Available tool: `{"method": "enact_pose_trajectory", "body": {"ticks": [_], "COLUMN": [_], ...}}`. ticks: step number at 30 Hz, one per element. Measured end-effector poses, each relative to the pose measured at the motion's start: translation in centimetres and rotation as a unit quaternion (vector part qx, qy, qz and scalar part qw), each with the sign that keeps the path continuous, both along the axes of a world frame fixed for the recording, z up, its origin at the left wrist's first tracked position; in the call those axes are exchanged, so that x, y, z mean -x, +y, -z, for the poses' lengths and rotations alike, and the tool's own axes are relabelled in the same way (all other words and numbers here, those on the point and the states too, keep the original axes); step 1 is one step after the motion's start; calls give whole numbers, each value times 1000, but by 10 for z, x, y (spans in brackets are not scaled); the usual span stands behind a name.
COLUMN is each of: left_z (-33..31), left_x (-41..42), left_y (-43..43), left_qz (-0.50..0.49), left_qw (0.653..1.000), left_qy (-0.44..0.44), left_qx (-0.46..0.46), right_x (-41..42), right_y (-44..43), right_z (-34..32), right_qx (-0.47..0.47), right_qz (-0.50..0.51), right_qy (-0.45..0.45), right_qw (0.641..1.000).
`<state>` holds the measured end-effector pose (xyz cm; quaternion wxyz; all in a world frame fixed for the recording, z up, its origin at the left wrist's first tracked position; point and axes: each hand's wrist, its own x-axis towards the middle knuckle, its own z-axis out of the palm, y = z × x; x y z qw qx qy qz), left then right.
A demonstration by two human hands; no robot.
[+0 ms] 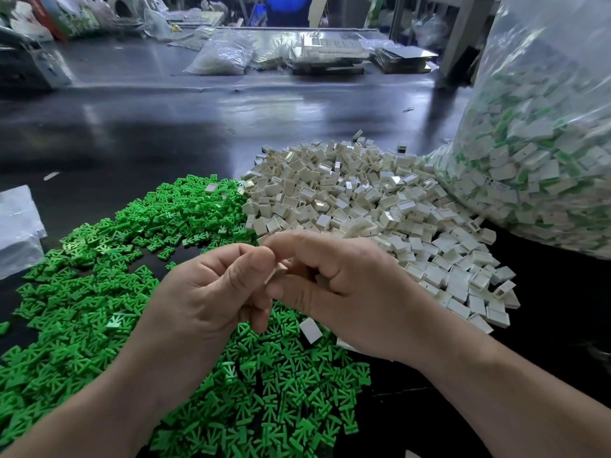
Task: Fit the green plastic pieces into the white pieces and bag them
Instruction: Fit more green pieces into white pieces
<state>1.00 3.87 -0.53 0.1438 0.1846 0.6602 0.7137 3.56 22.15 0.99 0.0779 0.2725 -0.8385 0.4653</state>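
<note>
Grip shared: left hand (211,292) and right hand (350,292) pinch white piece (276,273), mostly hidden

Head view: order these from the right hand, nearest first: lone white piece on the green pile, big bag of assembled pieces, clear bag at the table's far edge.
1. Lone white piece, lying just below the right hand.
2. Big bag, standing off to the right.
3. Clear bag, far back across the table.
</note>
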Motion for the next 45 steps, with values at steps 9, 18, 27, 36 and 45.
{"method": "enact_pose_trajectory", "body": {"ticks": [9, 18, 27, 36, 45], "left_z": [-7, 0, 0, 4, 0], "left_x": [9, 9, 12, 7, 5], "left_y": [-29, -22, -14, -6, -4], "left_qz": [-16, 28, -32, -32, -61], "left_qw": [849, 752, 993, 999, 998], "left_qy": [284, 400, 42, -42, 18], "left_qx": [445, 523, 103, -11, -6], "right_x": [5, 11, 8, 2, 1], "right_y": [14, 17, 9, 3, 2], "right_z": [-5, -3, -1, 0, 2], "right_qx": [291, 436, 343, 275, 209], "right_qz": [62, -25, 32, 65, 63], "right_qy": [-272, -411, -391, -352, -313], "right_qw": [915, 800, 853, 892, 924]}}
